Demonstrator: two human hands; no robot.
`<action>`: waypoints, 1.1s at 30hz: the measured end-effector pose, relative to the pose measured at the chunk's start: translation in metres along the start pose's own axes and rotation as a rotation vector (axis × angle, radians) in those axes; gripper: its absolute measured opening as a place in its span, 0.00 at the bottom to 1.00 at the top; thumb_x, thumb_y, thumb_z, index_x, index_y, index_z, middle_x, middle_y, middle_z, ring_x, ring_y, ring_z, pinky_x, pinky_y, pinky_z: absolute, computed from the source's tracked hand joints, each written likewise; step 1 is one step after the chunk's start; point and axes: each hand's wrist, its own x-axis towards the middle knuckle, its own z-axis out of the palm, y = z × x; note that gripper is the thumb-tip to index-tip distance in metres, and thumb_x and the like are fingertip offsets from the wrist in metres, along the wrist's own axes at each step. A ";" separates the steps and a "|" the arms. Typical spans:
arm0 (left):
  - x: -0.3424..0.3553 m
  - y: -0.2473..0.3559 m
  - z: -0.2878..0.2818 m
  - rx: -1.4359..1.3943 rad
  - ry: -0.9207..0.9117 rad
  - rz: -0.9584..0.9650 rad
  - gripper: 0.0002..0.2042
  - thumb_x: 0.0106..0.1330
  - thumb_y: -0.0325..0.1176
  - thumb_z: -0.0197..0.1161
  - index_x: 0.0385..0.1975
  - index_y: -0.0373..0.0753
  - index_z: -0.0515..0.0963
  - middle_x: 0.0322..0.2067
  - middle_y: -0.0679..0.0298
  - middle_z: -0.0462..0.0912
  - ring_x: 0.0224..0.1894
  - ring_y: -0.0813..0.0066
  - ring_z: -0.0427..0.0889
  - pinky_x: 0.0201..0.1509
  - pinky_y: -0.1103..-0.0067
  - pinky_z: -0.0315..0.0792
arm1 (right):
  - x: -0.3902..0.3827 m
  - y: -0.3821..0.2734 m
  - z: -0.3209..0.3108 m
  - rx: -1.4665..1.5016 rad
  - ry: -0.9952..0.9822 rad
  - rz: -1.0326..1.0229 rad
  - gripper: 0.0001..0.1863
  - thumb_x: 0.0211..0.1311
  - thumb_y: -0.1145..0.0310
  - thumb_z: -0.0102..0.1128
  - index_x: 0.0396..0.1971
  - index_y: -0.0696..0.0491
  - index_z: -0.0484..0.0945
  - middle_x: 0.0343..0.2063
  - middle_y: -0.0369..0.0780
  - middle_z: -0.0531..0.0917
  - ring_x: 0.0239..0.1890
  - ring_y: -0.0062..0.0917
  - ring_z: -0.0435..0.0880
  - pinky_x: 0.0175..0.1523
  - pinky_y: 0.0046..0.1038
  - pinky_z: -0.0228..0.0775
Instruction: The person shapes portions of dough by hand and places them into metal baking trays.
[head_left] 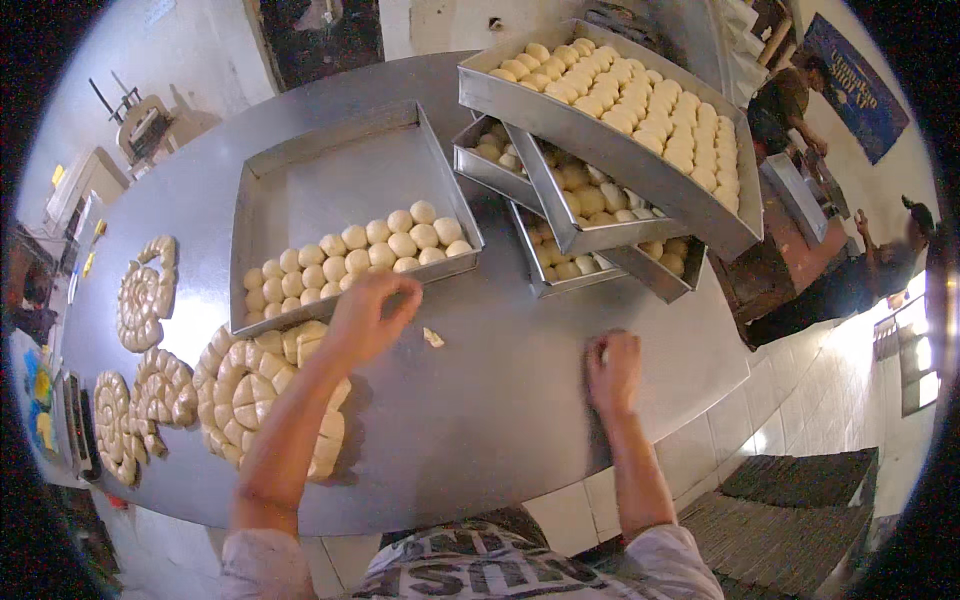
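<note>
A metal tray (pixel 340 190) lies on the table, with rows of round dough balls (pixel 355 238) along its near side. My left hand (pixel 372 315) is at the tray's front wall, fingers curled in; whatever they hold is hidden. Further right, my right hand (pixel 613 372) rests low on the table, its fingers closed round a small pale piece of dough (pixel 603 355), mostly covered. Under and beside my left forearm sits a big coil of dough (pixel 250 390) cut into chunks. A small dough scrap (pixel 433 338) lies between my hands.
Stacked metal trays (pixel 610 130) full of dough balls stand at the back right, set crosswise. More cut dough coils (pixel 145 295) lie at the left. Two people are beyond the table on the right. A dark ridged mat or panel (pixel 800 510) is at the lower right.
</note>
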 end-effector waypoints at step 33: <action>0.062 -0.041 0.012 0.240 0.100 0.098 0.21 0.52 0.44 0.62 0.45 0.41 0.75 0.48 0.50 0.72 0.50 0.53 0.71 0.51 0.63 0.67 | -0.003 -0.175 0.046 0.293 -0.394 -0.526 0.12 0.51 0.76 0.56 0.38 0.57 0.75 0.35 0.45 0.77 0.37 0.39 0.75 0.45 0.32 0.68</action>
